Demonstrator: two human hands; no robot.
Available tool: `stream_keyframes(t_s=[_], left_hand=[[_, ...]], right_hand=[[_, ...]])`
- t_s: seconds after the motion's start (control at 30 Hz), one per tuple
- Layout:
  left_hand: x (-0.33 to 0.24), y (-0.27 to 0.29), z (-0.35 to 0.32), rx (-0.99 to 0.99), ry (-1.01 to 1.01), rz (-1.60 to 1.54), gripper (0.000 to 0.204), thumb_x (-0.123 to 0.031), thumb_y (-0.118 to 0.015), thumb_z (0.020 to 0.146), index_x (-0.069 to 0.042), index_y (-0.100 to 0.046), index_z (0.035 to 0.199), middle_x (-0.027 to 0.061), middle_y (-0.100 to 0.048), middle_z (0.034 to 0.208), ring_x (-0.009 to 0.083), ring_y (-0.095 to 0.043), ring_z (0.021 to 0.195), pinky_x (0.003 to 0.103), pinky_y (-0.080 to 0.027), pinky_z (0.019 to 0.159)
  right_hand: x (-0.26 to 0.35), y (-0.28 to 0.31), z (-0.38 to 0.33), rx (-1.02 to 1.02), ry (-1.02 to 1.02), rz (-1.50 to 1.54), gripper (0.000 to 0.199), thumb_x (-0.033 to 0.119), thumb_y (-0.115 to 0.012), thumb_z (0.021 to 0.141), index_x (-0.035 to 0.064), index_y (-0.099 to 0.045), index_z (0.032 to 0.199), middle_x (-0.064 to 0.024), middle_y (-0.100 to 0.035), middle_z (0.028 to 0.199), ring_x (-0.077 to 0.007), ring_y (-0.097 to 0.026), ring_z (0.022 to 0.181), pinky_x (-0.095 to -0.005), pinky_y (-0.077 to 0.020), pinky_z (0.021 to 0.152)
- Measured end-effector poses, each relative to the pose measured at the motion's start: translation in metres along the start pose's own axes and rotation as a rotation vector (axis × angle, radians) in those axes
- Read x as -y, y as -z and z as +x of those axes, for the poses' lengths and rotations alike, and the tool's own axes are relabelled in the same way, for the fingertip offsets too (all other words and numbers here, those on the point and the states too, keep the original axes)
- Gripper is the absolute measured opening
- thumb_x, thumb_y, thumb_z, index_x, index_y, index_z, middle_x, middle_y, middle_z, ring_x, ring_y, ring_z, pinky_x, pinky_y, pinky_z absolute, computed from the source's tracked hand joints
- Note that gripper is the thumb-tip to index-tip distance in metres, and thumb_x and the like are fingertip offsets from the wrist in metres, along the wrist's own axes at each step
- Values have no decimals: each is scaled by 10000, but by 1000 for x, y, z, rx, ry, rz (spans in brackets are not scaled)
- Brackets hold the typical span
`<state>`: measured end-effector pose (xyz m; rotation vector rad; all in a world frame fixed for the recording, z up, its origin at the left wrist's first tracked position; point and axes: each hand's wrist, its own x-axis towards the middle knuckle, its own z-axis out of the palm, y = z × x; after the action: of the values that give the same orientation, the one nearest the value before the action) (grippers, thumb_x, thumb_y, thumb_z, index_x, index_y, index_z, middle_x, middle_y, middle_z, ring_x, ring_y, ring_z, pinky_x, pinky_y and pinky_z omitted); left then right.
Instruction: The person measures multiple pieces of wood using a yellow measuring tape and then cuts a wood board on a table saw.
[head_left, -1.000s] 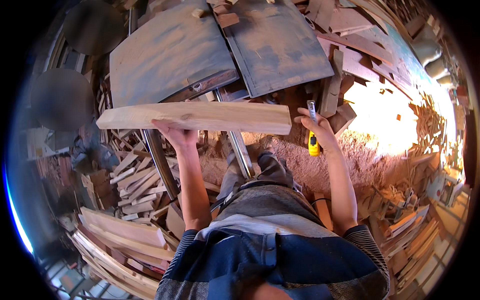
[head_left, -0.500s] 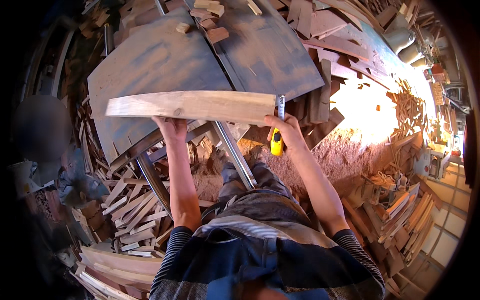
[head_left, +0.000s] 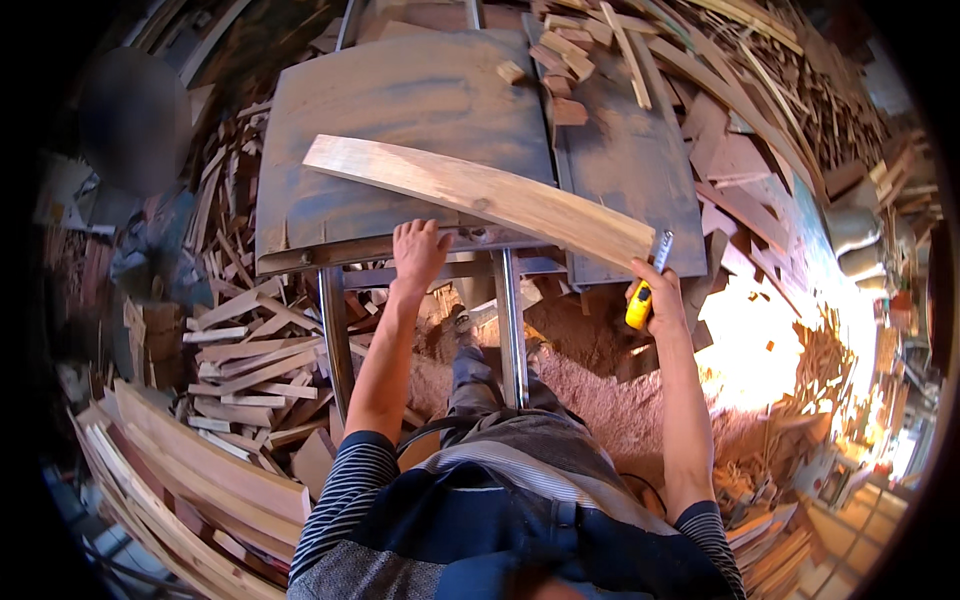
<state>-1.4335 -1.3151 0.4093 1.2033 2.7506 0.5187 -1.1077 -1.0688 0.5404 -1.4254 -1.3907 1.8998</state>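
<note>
A long pale wooden board (head_left: 490, 200) is slanting over the dusty desk (head_left: 400, 100), its left end lying farther away than its right. The right hand (head_left: 655, 292) is clamping its fingers around a yellow tape measure (head_left: 638, 306), whose metal blade (head_left: 664, 246) is sticking up just beside the board's right end. The left hand (head_left: 418, 256) is hovering or resting at the desk's near edge, fingers slightly apart.

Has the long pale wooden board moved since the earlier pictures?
Yes. The long pale wooden board has moved forward, farther over the dusty blue-grey flat metal tabletop, its left end leading.
</note>
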Motion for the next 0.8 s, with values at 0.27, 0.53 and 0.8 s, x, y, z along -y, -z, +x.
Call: stream_keyframes(t_s=[0.27, 0.53, 0.8], left_hand=[[-9, 4, -85, -177, -122, -150, 364, -273, -764, 845, -34, -664, 1101, 157, -669, 1151, 339, -592, 1126, 468, -411, 1029], [-31, 85, -94, -252, -268, 45, 548, -262, -830, 754, -10, -632, 1199, 185, -581, 1331, 387, -486, 1300, 528, -368, 1093], [-27, 87, -68, 595, -275, 0, 767, -334, -859, 699, -47, -560, 1344, 158, -562, 1384, 363, -500, 1299, 462, -390, 1101]], right_hand=[[-9, 48, 7, 155, 131, -262, 284, 138, -775, 816, -4, -651, 1028, -32, -635, 764, -112, -593, 592, -267, -473, 556], [-52, 77, 32, -20, 489, -807, 499, 92, -796, 743, 87, -677, 1228, -97, -740, 1003, -193, -705, 892, -310, -539, 809], [-123, 91, -2, -300, 501, -923, 484, 58, -667, 767, 157, -697, 1240, -98, -689, 1259, -289, -688, 1081, -368, -543, 912]])
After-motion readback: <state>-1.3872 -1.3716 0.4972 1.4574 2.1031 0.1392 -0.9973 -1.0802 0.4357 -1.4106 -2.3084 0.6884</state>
